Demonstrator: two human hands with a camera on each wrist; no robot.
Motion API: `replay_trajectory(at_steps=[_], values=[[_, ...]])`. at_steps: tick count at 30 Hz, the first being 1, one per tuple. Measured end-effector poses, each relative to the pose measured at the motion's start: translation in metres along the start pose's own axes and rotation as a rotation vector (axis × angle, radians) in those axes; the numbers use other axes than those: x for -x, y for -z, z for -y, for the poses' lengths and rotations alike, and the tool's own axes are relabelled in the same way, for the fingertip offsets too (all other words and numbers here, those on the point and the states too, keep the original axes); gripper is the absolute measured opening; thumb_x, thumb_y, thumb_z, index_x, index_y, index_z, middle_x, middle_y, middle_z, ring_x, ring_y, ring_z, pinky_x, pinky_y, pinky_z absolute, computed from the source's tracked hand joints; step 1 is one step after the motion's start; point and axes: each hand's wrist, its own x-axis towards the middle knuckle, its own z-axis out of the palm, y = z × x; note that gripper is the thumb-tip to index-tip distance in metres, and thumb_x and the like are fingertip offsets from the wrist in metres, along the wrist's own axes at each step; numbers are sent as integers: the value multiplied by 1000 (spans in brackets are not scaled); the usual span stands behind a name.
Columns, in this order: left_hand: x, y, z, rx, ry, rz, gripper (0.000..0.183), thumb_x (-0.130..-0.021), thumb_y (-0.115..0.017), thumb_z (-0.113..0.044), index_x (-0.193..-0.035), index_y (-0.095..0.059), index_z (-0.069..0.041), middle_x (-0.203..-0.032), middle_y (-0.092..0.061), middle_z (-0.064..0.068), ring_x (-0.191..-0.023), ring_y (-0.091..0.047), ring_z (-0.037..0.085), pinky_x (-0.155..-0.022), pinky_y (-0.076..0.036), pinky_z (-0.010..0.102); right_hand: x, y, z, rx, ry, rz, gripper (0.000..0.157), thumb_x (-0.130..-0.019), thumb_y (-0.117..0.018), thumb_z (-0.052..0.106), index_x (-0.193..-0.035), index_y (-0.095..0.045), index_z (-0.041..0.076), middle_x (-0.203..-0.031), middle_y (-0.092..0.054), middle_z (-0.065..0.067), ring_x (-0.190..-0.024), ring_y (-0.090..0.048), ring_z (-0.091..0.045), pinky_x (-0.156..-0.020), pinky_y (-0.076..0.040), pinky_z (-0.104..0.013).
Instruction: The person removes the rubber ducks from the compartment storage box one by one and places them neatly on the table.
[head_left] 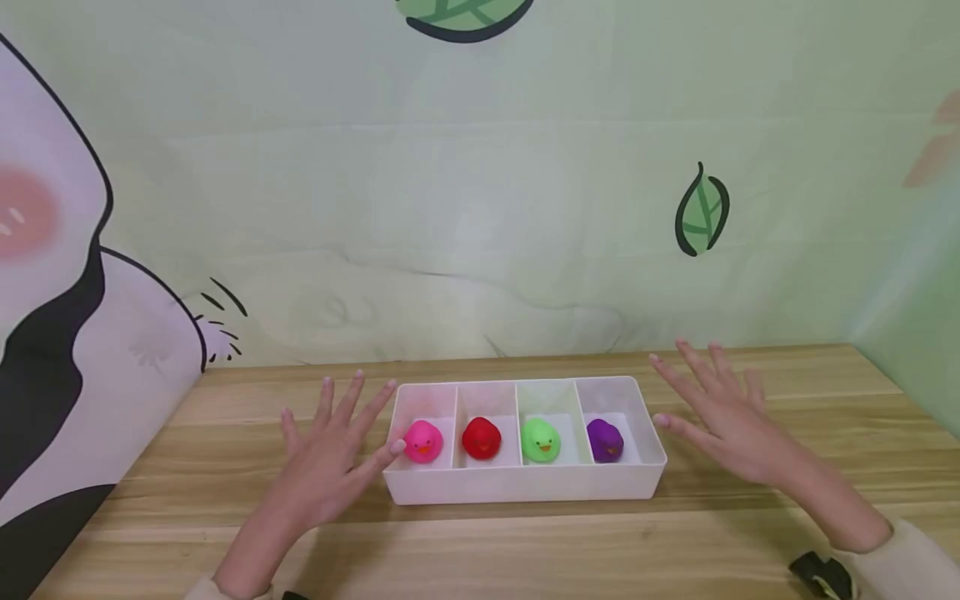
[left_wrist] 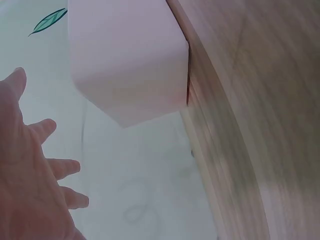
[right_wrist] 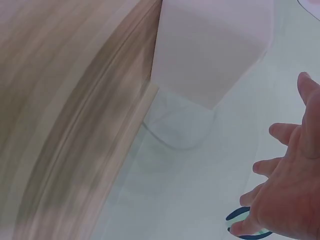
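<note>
White divided tray (head_left: 525, 485) sits on the counter (head_left: 570, 550) between your left hand (head_left: 326, 468) and right hand (head_left: 738, 437), fingers spread, gripping nothing. It looks like light, stiff, smooth plastic; best held by its two end walls, kept level. Pink duck (head_left: 423, 442), red toy (head_left: 482, 438), green duck (head_left: 540, 440) and purple duck (head_left: 604, 441), one per compartment, look soft, light; pinch their rounded sides gently.

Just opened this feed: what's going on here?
A person's left hand and right hand are spread at either end of a white four-compartment tray on a wooden table, gripping nothing. The compartments hold, left to right, a pink toy duck, a red toy duck, a green toy duck and a purple toy duck.
</note>
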Motion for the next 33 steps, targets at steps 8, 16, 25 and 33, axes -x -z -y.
replay_trajectory(at_steps=[8,16,25,33], values=[[-1,0,-2,95,6,12,64,-90,-46,-50,-145,-19,-33,-151,-13,13,-136,-3,43,-93,-2,75,-2,-4,3,-115,30,-30,63,-92,-51,33,-146,-20,21,-150,-5,-19,-134,4,-47,-95,7,-72],[-4,-2,-3,243,-4,5,64,-91,-49,-44,-145,-18,-31,-151,-15,13,-136,-8,43,-94,-14,73,-5,-6,7,-232,36,-20,61,-93,-52,27,-146,-22,21,-150,-8,-21,-133,1,-48,-95,1,-73],[-7,-8,-2,449,-30,-8,66,-90,-53,-39,-145,-21,-23,-149,-20,11,-135,-18,35,-99,-22,65,-12,-10,12,-338,37,-25,59,-91,-55,22,-143,-29,16,-148,-15,-19,-132,-14,-47,-89,-17,-75],[-10,-12,-3,680,30,25,69,-86,-61,-34,-142,-28,-12,-146,-27,14,-129,-30,42,-96,-35,55,-16,-19,13,-531,43,-78,50,-87,-60,11,-133,-42,-1,-138,-34,-23,-123,-35,-43,-88,-41,-58]])
